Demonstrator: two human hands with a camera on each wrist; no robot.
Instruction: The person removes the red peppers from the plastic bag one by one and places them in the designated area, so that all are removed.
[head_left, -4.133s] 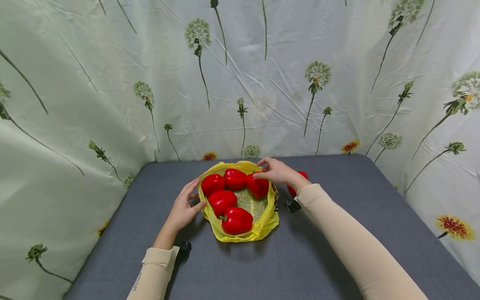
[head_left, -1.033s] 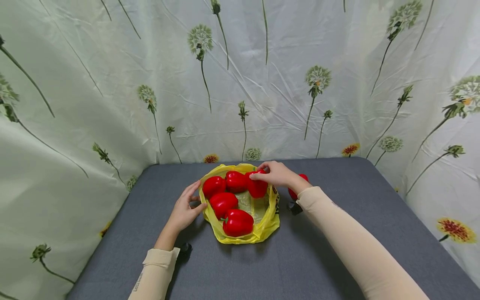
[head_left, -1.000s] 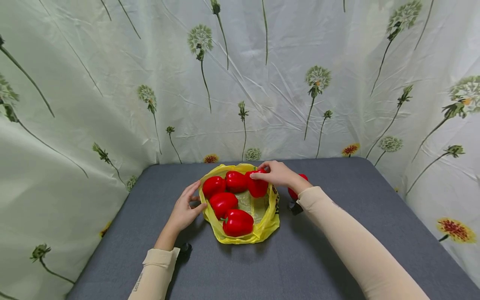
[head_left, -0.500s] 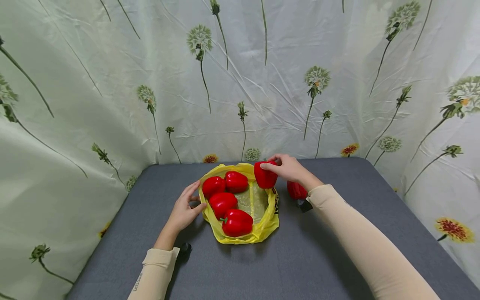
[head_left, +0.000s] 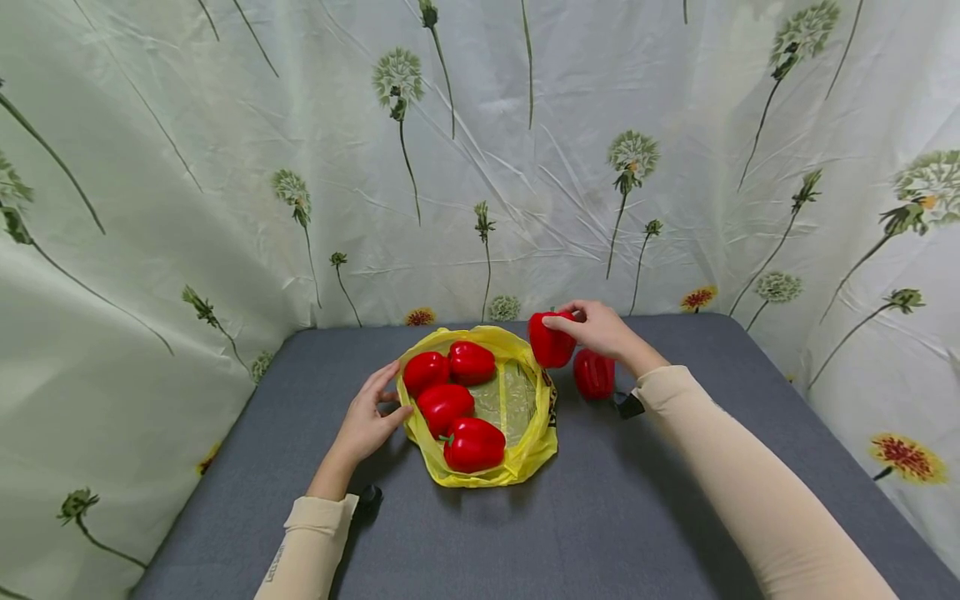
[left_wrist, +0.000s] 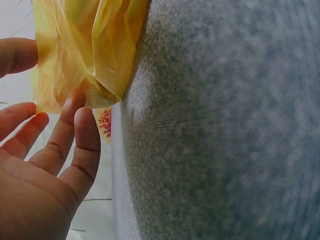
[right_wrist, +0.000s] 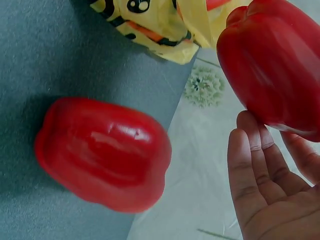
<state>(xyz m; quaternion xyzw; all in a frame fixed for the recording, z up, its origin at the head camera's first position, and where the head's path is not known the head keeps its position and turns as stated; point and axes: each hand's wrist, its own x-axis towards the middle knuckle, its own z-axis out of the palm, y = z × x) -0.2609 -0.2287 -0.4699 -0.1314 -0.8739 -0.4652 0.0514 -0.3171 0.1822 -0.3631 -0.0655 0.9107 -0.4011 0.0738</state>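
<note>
As the right grip (head_left: 596, 327) pinches a pepper (head_left: 550, 346), probably slick, best held stem-end, the spread left grip (head_left: 367, 419) touches the bag (head_left: 534, 446).

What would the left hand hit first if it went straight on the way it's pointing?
The side of the yellow bag: the left hand has its fingertips right at it. Beyond that wall, probably the leftmost red pepper, though depth is hard to judge.
</note>
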